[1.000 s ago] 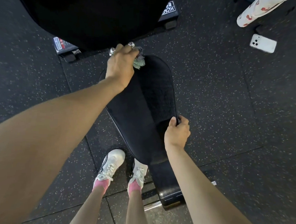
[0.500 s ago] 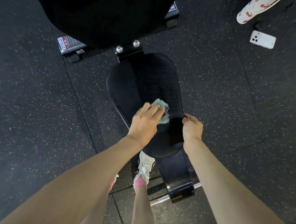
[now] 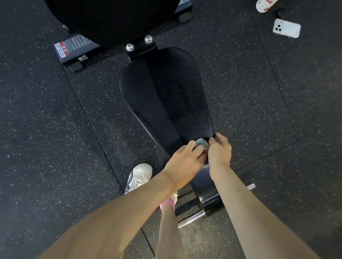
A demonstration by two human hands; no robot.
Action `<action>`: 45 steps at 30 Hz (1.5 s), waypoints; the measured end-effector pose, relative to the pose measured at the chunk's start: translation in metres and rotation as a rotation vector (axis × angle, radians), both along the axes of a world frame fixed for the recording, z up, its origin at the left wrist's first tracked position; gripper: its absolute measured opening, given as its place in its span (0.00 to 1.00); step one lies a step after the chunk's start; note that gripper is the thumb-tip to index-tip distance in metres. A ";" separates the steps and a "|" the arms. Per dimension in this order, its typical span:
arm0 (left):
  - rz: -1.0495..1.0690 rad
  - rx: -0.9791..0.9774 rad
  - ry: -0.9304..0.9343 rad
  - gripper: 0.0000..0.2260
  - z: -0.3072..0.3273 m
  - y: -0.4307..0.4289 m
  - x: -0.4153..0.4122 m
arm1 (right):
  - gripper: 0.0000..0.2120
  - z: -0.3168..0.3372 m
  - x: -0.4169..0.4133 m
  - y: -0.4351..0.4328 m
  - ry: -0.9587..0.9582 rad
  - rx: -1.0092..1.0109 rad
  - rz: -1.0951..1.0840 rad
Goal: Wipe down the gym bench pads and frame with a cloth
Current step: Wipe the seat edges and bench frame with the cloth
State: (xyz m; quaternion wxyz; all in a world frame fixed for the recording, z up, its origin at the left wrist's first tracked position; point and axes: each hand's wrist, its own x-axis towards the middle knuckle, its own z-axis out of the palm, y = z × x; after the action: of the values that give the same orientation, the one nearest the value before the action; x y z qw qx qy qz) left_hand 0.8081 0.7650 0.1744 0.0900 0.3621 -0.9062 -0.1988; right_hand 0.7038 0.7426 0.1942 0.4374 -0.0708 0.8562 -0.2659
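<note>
The black seat pad of the gym bench runs from the bolted bracket down toward me. A large black back pad fills the top of the view. My left hand presses a small green cloth onto the near right corner of the seat pad. My right hand grips the pad's right edge right beside the cloth, thumb touching it. Below my hands, the black frame end and a chrome bar show.
Speckled black rubber floor surrounds the bench. My white shoes stand left of the frame. A white phone and another person's patterned shoe lie at the top right. The frame foot with a warning label sits at left.
My left hand has wiped the cloth from the far end of the seat pad down to its near right corner, meeting my right hand on the edge.
</note>
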 end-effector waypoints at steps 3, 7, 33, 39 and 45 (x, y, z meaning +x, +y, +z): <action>-0.232 -0.014 -0.101 0.17 0.003 -0.005 0.020 | 0.18 0.001 0.010 0.004 0.068 0.031 -0.007; -0.344 -0.061 -0.066 0.18 -0.004 -0.021 0.044 | 0.20 -0.002 0.027 0.001 0.184 0.050 0.043; 0.637 0.019 -0.147 0.28 -0.023 -0.195 0.143 | 0.32 -0.004 0.050 -0.004 0.462 0.193 0.442; 0.558 -0.054 -0.129 0.28 -0.024 -0.141 0.146 | 0.25 0.003 0.039 -0.003 0.360 0.120 0.353; 0.694 0.035 -0.101 0.30 -0.014 -0.090 0.108 | 0.29 0.010 0.012 0.007 0.216 0.077 0.308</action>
State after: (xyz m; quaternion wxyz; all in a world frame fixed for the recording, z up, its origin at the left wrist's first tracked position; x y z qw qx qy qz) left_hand 0.9166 0.6753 0.1608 0.1011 0.6593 -0.7290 -0.1538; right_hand 0.7155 0.7491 0.2040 0.3809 -0.2123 0.8867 -0.1539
